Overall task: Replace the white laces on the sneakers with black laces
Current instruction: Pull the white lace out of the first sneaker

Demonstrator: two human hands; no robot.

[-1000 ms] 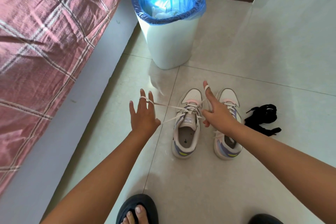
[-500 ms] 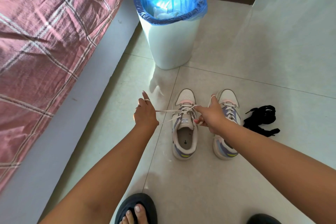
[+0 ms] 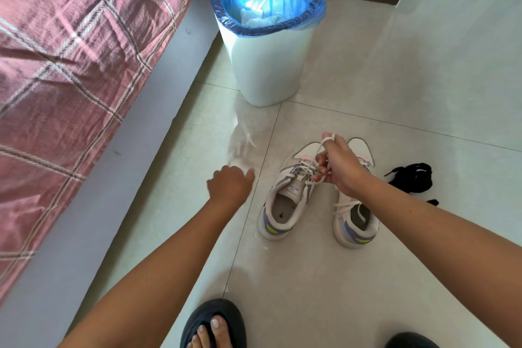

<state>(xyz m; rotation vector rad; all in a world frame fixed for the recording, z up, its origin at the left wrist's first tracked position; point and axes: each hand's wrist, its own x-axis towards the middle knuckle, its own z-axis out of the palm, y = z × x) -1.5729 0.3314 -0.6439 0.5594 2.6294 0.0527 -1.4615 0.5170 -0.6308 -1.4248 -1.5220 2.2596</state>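
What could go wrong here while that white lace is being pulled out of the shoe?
1. The white lace is looped round a finger of the right hand and still threaded through the left sneaker, so a hard tug may drag or tip that sneaker, since the left hand is off it.
2. The lace crosses itself near the fingers and could snag into a knot.
3. The black laces lie in a bunched heap and may need untangling.

The sneakers (image 3: 285,203) are off-white with pink, lilac and yellow-green accents, threaded with white laces (image 3: 306,171); at three o'clock from them lie black laces (image 3: 411,178); at twelve o'clock the bin (image 3: 267,65) is white, its liner (image 3: 226,13) blue; at nine o'clock the bedspread (image 3: 70,51) is pink with a pale check; the floor tiles (image 3: 409,79) are pale greenish-white; the slipper (image 3: 217,313) is black.
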